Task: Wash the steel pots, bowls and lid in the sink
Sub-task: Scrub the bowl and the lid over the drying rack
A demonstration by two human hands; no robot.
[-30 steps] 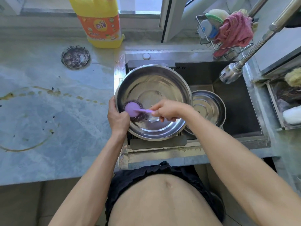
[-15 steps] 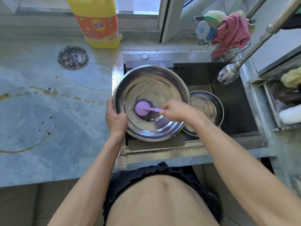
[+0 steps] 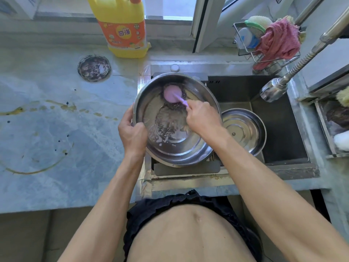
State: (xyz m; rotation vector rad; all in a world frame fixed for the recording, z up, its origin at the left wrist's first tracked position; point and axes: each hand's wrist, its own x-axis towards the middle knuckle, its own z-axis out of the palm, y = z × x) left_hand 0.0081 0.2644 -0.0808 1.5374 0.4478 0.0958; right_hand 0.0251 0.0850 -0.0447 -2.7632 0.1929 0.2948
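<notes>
Head view, looking down at a sink (image 3: 283,129) set into a grey marbled desk (image 3: 47,138). A large steel bowl (image 3: 170,144) is held tilted over the left part of the sink, its open side facing the person. The left hand (image 3: 132,131) forms a grip on the bowl's left rim, thumb inside and fingers curled round the outer wall. The right hand (image 3: 203,119) is clenched round the thin handle of a purple-capped scrubbing brush (image 3: 172,94), whose dark wiry head presses against the upper inner wall of the bowl. Whitish suds streak the bowl's flat bottom.

Just beside the bowl to the right, lower in the basin, lies a steel lid (image 3: 243,131), inner side up, with a small fastener at its centre; the large bowl's rim overlaps its left edge. The faucet head (image 3: 272,90) on a coiled hose hangs over the right half of the basin.

On the desk behind the sink stands a yellow detergent jug (image 3: 122,29) with an orange label. Left of it sits a small round dish (image 3: 94,68) with dark contents. A wire rack (image 3: 264,44) at the back right corner carries sponges and a pink cloth (image 3: 277,40). Brownish stains mark the desk at left.
</notes>
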